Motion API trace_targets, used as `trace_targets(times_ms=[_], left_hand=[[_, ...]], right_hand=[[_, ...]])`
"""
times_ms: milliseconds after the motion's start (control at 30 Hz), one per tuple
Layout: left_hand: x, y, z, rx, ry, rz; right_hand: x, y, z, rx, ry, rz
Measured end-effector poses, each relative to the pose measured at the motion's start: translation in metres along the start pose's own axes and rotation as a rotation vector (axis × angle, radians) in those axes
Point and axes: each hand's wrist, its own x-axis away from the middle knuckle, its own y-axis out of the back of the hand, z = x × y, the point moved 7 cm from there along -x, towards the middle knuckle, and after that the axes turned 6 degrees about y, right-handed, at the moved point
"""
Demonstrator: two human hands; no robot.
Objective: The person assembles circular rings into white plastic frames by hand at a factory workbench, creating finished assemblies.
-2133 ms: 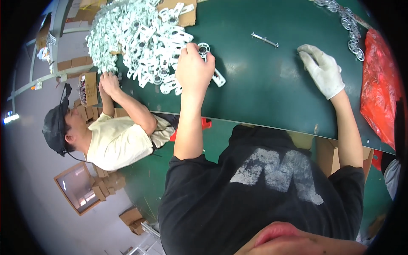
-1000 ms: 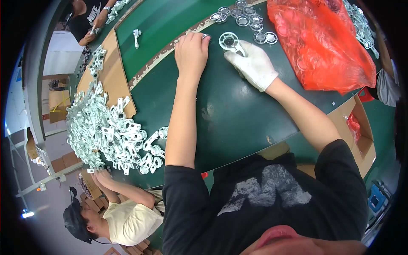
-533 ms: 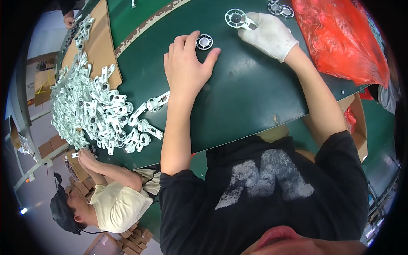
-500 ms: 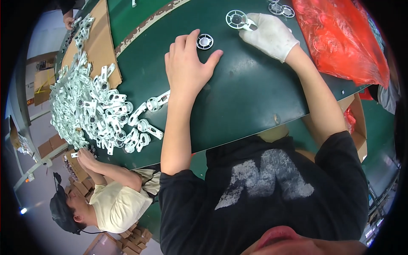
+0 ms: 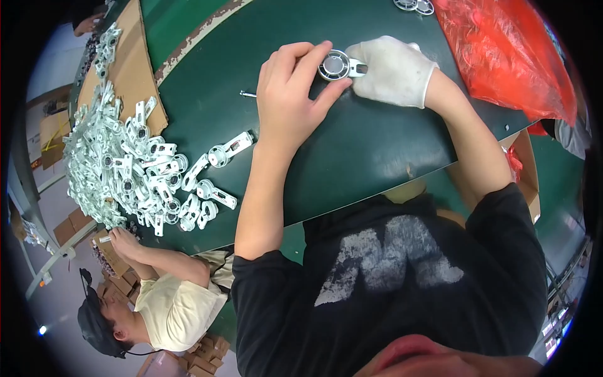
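Over the green table my bare left hand [image 5: 290, 91] pinches the rim of a round spoked disc [image 5: 333, 65] between thumb and fingers. A white plastic handle piece [image 5: 358, 68] meets the disc's right side, and my right hand [image 5: 397, 72], in a white glove, is closed around its other end. The piece's own ring is hidden, apparently behind the disc. Left of my left wrist lie a loose white handle piece [image 5: 230, 149] and a thin, pin-like part [image 5: 247, 94].
A big heap of white pieces [image 5: 119, 163] covers the table's left, beside a cardboard sheet [image 5: 135, 69]. A red plastic bag [image 5: 502, 69] lies at the right, near several round discs [image 5: 414, 5]. A co-worker in a pale shirt [image 5: 179, 308] sits at left.
My left hand has picked the disc up off the table and moved right. My right hand has come down slightly with the white piece, and the two parts now meet.
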Motion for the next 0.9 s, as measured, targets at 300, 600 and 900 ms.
trace_targets(times_ms=[300,600,900], left_hand=[[0.004,-0.010,0.010,0.218,0.123,0.058],[0.002,0.004,0.002,0.112,-0.032,0.042],[0.012,-0.017,0.014,1.026,0.456,0.196]], right_hand=[[-0.004,-0.008,-0.002,-0.080,0.049,-0.021],[0.000,-0.023,0.003,-0.614,0.049,0.184],[-0.006,-0.034,0.008,-0.539,0.312,-0.139]])
